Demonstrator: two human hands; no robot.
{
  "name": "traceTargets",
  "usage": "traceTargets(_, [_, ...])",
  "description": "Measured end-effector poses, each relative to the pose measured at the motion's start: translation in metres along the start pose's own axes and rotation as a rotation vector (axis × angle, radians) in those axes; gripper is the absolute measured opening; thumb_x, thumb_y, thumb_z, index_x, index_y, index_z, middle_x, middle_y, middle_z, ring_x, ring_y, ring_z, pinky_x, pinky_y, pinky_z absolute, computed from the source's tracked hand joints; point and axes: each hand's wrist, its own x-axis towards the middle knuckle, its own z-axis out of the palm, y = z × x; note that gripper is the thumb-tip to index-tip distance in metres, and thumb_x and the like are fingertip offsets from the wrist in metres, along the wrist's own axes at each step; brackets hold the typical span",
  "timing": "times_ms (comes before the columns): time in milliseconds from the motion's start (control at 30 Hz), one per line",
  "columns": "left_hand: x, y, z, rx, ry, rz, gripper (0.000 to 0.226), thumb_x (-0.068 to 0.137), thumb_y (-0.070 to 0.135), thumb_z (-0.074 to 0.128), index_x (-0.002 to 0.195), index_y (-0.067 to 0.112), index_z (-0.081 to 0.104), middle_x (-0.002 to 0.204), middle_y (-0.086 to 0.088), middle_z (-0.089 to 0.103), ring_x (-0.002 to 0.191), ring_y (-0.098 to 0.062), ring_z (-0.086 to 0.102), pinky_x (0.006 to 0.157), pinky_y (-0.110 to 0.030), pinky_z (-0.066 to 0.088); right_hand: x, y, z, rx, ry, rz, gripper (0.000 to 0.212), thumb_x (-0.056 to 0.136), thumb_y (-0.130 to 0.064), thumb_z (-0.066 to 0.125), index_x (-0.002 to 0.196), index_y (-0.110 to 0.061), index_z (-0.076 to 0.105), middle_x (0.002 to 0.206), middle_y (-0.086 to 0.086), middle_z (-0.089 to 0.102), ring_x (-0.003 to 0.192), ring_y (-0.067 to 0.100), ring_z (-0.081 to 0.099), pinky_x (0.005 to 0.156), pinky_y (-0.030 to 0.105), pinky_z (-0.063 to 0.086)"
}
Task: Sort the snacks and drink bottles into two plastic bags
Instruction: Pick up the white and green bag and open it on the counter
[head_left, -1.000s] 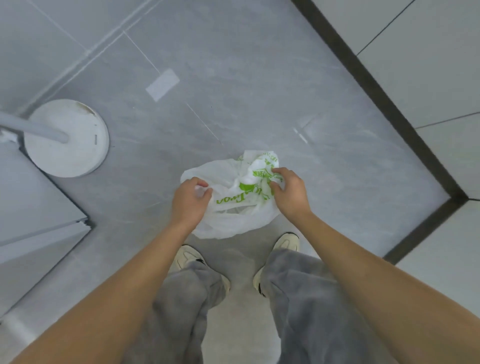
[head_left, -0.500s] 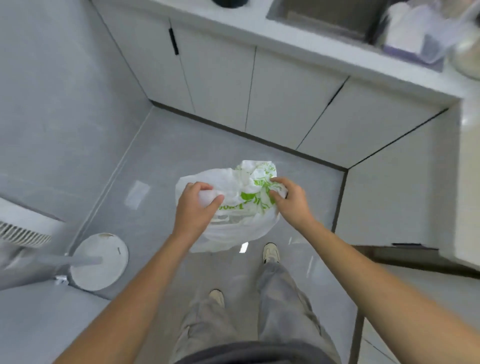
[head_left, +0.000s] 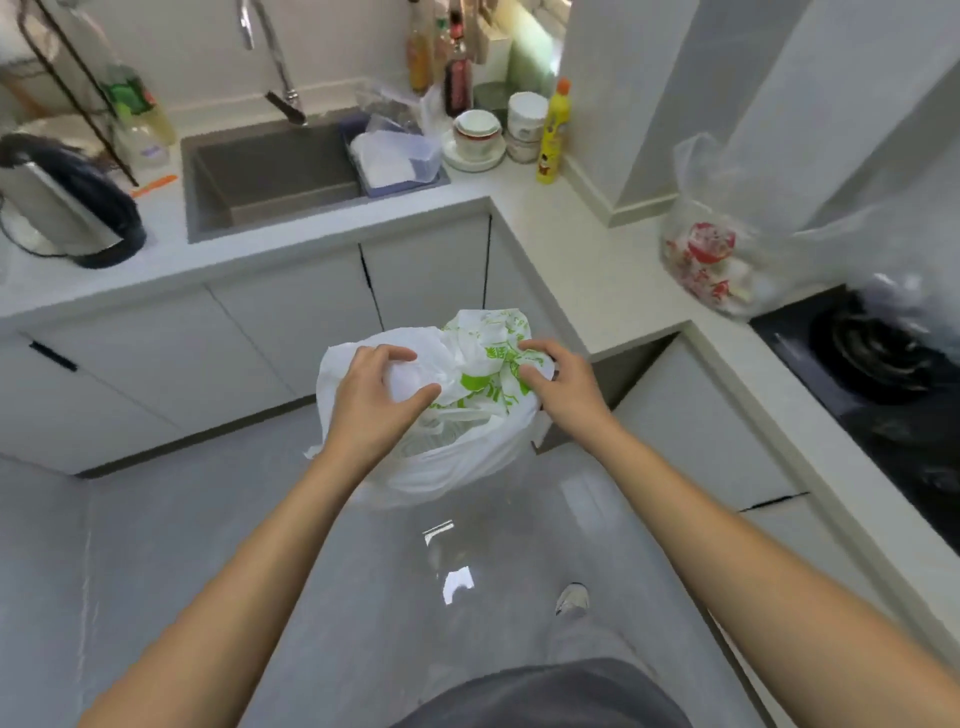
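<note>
Both hands are gripping a white plastic bag (head_left: 457, 457) with green print, held in the air above the floor at the centre of the view; the left hand (head_left: 371, 400) is clutching its bunched left side, fingers curled into the plastic; the right hand (head_left: 558, 387) is pinching the crumpled top at 1 o'clock of the bag; a clear bag (head_left: 722, 244) is sitting on the counter (head_left: 587, 249) at 2 o'clock, well apart.
</note>
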Motion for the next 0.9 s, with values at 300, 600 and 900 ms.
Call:
traceTargets(300, [0.049, 0.144, 0.168, 0.003, -0.292, 0.292, 0.044, 0.082, 0.034, 0.082, 0.120, 0.027, 0.060, 0.123, 0.014, 0.057, 0.108, -0.009, 0.053, 0.096, -0.031, 0.046, -0.033, 0.071, -0.192, 0.139, 0.378, 0.127, 0.032, 0.084, -0.044, 0.065, 0.116, -0.042, 0.069, 0.125, -0.012, 0.070, 0.119, 0.017, 0.066, 0.098, 0.055, 0.056])
traceTargets(600, [0.062, 0.270, 0.355, 0.012, -0.520, 0.449, 0.036, 0.085, 0.032, 0.079, 0.117, 0.025, 0.063, 0.122, 0.007, 0.062, 0.107, -0.016, 0.057, 0.095, -0.034, 0.047, -0.071, 0.158, -0.358, 0.214, 0.651, 0.214, 0.026, 0.094, -0.024, 0.065, 0.118, -0.034, 0.070, 0.120, -0.013, 0.069, 0.115, 0.015, 0.067, 0.096, 0.054, 0.058])
traceTargets(900, [0.074, 0.350, 0.489, -0.017, -0.760, 0.498, 0.042, 0.085, 0.030, 0.081, 0.123, 0.023, 0.062, 0.125, 0.004, 0.059, 0.113, -0.023, 0.061, 0.098, -0.046, 0.053, -0.087, 0.209, -0.456, 0.187, 0.854, 0.341, 0.026, 0.095, -0.023, 0.063, 0.120, -0.033, 0.068, 0.123, -0.011, 0.067, 0.117, 0.018, 0.065, 0.099, 0.054, 0.056])
